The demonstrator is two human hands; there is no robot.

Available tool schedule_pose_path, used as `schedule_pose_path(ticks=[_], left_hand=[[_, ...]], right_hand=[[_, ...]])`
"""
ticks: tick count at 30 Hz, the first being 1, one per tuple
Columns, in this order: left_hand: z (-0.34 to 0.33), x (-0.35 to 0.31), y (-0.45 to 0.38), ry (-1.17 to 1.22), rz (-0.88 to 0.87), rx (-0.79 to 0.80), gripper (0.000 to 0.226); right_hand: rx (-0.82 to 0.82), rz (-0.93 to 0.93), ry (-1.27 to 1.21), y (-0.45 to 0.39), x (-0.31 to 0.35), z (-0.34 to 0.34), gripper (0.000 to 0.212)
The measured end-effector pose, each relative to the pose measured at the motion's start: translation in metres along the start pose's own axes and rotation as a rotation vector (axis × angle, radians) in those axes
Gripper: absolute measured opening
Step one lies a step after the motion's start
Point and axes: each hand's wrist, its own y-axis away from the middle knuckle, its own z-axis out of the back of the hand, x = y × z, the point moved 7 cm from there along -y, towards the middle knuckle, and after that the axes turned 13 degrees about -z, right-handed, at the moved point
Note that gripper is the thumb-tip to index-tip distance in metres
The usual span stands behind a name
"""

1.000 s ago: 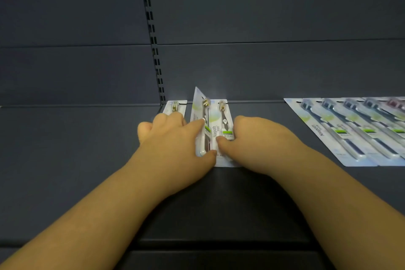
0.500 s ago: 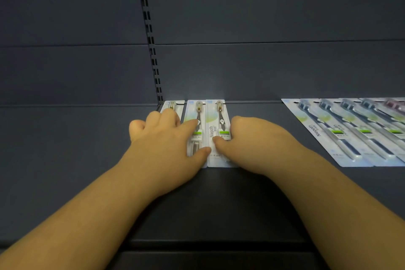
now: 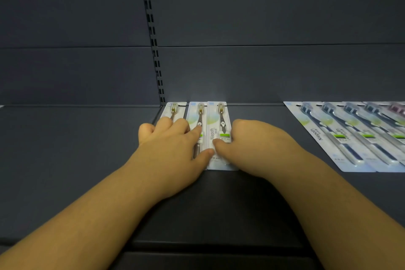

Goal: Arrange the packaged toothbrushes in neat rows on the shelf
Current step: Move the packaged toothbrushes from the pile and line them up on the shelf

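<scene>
Currently logged: three packs lay flat side by side at the back of the shelf [image 3: 65, 160], tops against the back panel [image 3: 263, 17], just right of the slotted upright [image 3: 153, 39]. Left pack [image 3: 174, 110] was mostly hidden under the left hand [image 3: 168, 151]; only its top end with the brush head showed. Middle pack [image 3: 197, 114] and right pack [image 3: 219, 120] touched edge to edge, brush heads pointing at the panel, "Niepoth" printed along the right one. Left hand rested palm down over the left and middle packs, fingers loosely bent, index tip on the middle pack, thumb at the seam between middle and right packs. It pressed rather than gripped; nothing was pinched that I could see. Right hand [image 3: 252, 147] sat on the right pack's right side, knuckles up, fingers curled under so their tips were hidden; thumb tip lay on the pack near its label. Couldn't tell whether those fingers hooked the pack's edge or just rested on it. Thumbs nearly met. Well apart to the right, a second row [image 3: 350, 136] of packs with dark brushes lay flat, overlapping, angled slightly, running out of frame; the last visible one looked pinkish. Both forearms came in from the bottom edge over the shelf's front lip.
</scene>
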Motion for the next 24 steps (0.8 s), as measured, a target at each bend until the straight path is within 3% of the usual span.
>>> schedule_pose_path(ticks=[8, 14, 19, 24], left_hand=[[0.002, -0.006, 0.007, -0.072, 0.017, -0.045, 0.062], [0.013, -0.001, 0.011, 0.010, 0.033, -0.056, 0.068], [0.042, 0.019, 0.049, 0.154, 0.035, -0.168, 0.067], [0.063, 0.059, 0.113, 0.337, 0.056, -0.440, 0.048]], right_hand=[[0.010, 0.001, -0.075, 0.011, -0.005, 0.007, 0.037], [-0.045, -0.069, -0.176, 0.025, -0.007, 0.013, 0.037], [-0.294, -0.105, -0.071, 0.060, 0.008, 0.036, 0.035], [-0.336, 0.140, -0.345, 0.108, 0.079, 0.028, 0.022]])
